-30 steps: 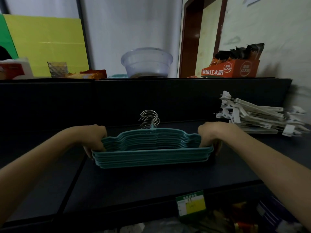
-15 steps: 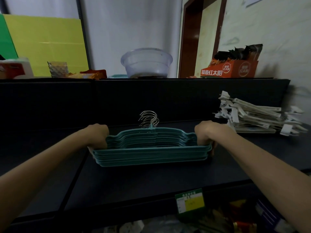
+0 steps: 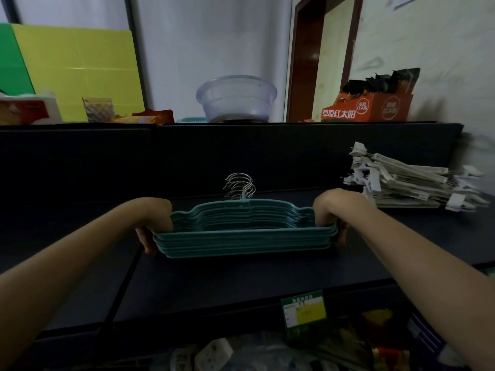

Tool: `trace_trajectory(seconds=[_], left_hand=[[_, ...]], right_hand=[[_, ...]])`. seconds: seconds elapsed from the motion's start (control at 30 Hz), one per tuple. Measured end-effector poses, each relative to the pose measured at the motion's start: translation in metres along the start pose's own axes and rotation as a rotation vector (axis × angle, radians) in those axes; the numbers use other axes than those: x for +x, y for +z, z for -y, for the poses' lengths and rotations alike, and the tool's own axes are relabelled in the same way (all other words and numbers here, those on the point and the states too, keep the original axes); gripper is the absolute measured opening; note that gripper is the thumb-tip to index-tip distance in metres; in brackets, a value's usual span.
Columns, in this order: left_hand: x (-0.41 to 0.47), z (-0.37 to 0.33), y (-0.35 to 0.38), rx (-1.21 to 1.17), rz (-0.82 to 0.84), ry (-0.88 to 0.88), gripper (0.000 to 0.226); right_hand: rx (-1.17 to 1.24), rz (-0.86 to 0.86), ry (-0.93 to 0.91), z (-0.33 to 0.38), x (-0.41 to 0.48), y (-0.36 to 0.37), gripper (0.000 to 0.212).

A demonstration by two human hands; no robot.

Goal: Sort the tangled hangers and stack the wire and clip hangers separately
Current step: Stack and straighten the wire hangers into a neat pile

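A neat stack of teal wire hangers (image 3: pixel 245 236) with silver hooks (image 3: pixel 239 186) lies flat in the middle of the dark shelf (image 3: pixel 241 285). My left hand (image 3: pixel 154 222) grips the stack's left end, fingers curled under it. Its right end is held the same way by my right hand (image 3: pixel 330 211). A separate pile of white clip hangers (image 3: pixel 409 183) rests on the shelf at the right, close behind my right wrist, untouched.
A black back panel (image 3: pixel 241 156) rises behind the shelf. On top of it stand a clear plastic bowl (image 3: pixel 237 99), an orange snack box (image 3: pixel 367 108) and packets at the left. A green-yellow price tag (image 3: pixel 304 309) hangs on the shelf's front edge, with goods below.
Both hands have kept their hold on the ends of the teal stack. The stack has shifted only slightly on the shelf, its ends squared between the hands.
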State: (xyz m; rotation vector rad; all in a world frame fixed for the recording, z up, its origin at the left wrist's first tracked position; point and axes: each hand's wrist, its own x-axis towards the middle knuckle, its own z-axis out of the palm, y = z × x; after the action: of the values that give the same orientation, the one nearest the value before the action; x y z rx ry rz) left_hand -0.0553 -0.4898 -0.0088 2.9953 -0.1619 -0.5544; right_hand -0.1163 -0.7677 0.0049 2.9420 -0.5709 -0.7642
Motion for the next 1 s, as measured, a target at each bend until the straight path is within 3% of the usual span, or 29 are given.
trace_trajectory(seconds=[0.27,0.43,0.5,0.57,0.67,0.8,1.0], left_hand=[[0.004,0.001,0.0,0.089,-0.019,0.02,0.016],[0.005,-0.002,-0.004,0.145,0.064,0.043,0.013],[0.004,-0.002,-0.008,0.188,-0.01,0.116,0.011],[0.004,-0.001,-0.011,0.195,-0.095,0.245,0.023],[0.004,0.001,-0.009,0.106,-0.065,0.404,0.02],[0.015,0.002,-0.004,0.17,-0.17,0.503,0.018],[0.023,0.003,-0.005,0.175,-0.177,0.563,0.012]], right_hand=[[-0.067,-0.041,0.001,0.001,-0.001,0.0,0.04],[-0.029,-0.037,-0.038,-0.005,0.003,0.002,0.033],[0.016,-0.106,-0.106,-0.01,0.005,0.001,0.024],[0.043,-0.215,-0.242,-0.015,0.007,0.0,0.025],[0.072,-0.272,-0.393,-0.018,0.008,0.002,0.03],[0.053,-0.302,-0.42,-0.018,0.013,0.003,0.029],[0.049,-0.284,-0.467,-0.02,0.019,0.001,0.021]])
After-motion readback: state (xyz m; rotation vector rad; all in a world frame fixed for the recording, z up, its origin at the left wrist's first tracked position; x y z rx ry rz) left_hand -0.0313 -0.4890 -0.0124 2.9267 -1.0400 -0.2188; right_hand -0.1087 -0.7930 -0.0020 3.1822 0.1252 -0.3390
